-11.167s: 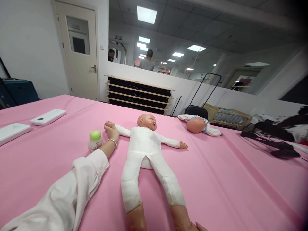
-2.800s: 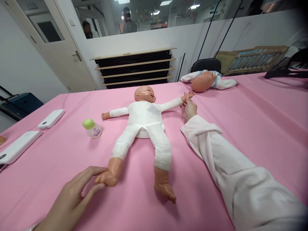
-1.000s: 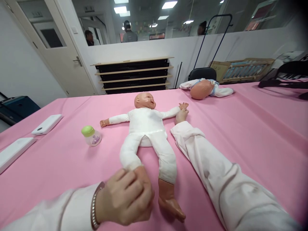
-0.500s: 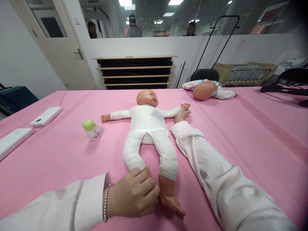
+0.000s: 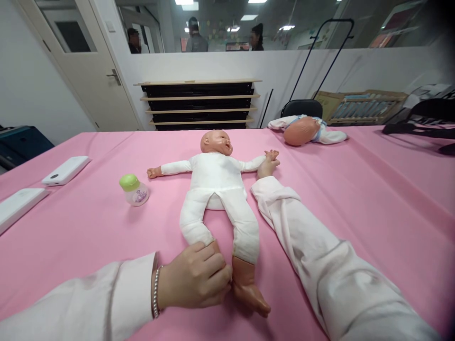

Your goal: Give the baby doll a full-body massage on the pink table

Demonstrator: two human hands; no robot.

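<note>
A baby doll [image 5: 217, 175] with a white cloth body lies on its back on the pink-covered table [image 5: 95, 246], head at the far side and arms spread. My left hand [image 5: 195, 274] is closed around the doll's foot on the left; that foot is mostly hidden under my fingers. The other foot [image 5: 249, 289] rests bare beside it. Farther off, my right hand [image 5: 268, 166] is wrapped around the doll's outstretched hand [image 5: 272, 154] on the right, whose small fingers poke out past mine.
A small bottle with a green cap [image 5: 134, 189] stands left of the doll. Two white devices [image 5: 66, 170] lie at the left edge. A second doll [image 5: 302, 131] lies at the far right, near a black chair [image 5: 302, 108]. People [image 5: 197, 38] are visible behind the window.
Both hands keep their hold on the doll. The whole view has shifted slightly, and the left hand sits a little higher in it. One person behind the window has moved left.
</note>
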